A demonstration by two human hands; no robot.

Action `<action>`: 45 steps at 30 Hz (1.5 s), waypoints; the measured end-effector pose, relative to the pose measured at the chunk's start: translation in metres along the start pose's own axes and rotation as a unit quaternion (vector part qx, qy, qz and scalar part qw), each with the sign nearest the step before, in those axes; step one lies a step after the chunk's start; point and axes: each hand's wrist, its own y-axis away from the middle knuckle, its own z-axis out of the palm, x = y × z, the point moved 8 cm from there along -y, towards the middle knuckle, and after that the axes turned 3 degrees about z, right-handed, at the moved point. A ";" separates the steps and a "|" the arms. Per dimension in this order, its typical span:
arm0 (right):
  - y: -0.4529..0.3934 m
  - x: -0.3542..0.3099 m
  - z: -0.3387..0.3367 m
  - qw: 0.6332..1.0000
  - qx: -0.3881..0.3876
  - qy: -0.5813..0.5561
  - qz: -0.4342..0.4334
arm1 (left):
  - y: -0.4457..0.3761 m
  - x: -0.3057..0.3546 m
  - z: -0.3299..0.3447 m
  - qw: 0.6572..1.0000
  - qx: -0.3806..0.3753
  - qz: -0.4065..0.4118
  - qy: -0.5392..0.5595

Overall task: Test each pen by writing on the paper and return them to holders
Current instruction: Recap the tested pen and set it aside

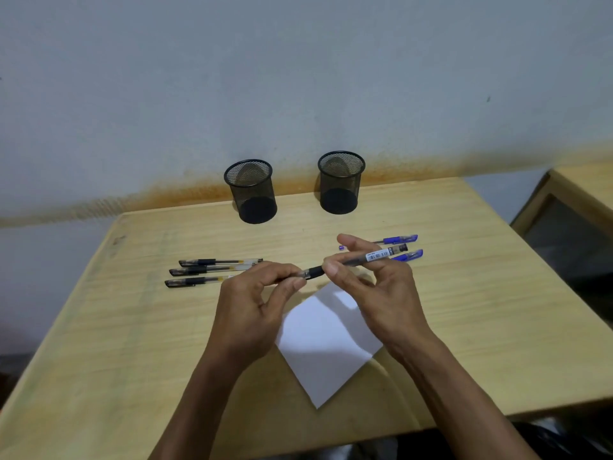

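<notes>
fingers (292,277) of the left hand (252,313) are pressed together in a pinch on the cap end of a black pen (351,262), while the right hand (378,290) pinches the barrel between thumb and forefinger with its other fingers spread loose; the pen hangs level above the desk (132,327), over the far corner of the paper (325,343). going from the left: three black pens (205,269) lie side by side on the desk, caps pointing left, well apart from the paper. behind them stands the left holder (251,190), and further right the right holder (340,182), both mesh cups and both seemingly empty. past the right hand lie blue pens (403,247), partly hidden by the fingers, so i cannot count them surely. it looks as if the cap is about to be pulled off. a hard tug could send the cap flying off the desk, or jerk the nib across a finger and leave ink. the paper lies loose, so writing on it one-handed may drag it sideways. the light mesh holders could tip if a pen is dropped in at a slant.
</notes>
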 end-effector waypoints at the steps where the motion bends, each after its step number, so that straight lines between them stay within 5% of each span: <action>1: -0.001 0.002 -0.007 1.000 0.020 -0.015 0.008 | -0.001 0.000 0.001 1.000 -0.002 -0.002 -0.003; 4: 0.001 -0.006 -0.039 0.990 0.142 0.009 -0.018 | -0.003 0.002 0.000 1.000 0.003 0.003 -0.025; 6: 0.008 -0.032 -0.047 0.954 0.196 0.164 -0.160 | -0.005 0.002 0.000 0.999 -0.003 0.012 -0.049; 10: 0.016 -0.050 -0.016 0.844 0.138 0.403 -0.325 | -0.011 0.009 0.011 0.993 -0.031 0.052 -0.102; 16: 0.013 -0.042 -0.017 0.801 0.132 0.464 -0.353 | -0.016 0.028 0.036 0.986 -0.071 0.070 -0.134; 23: 0.034 -0.040 -0.085 0.823 0.209 0.440 -0.292 | -0.018 0.066 0.079 0.994 -0.089 0.070 0.006; 31: 0.106 -0.025 -0.224 0.886 0.388 0.207 -0.150 | -0.002 0.123 0.186 0.982 -0.161 0.062 0.076; 39: 0.190 0.011 -0.310 0.823 0.549 0.134 -0.060 | 0.031 0.170 0.307 0.925 -0.332 0.165 -0.089; 45: 0.217 0.075 -0.336 0.807 0.579 0.112 0.022 | 0.037 0.171 0.344 0.898 -0.364 0.182 -0.168</action>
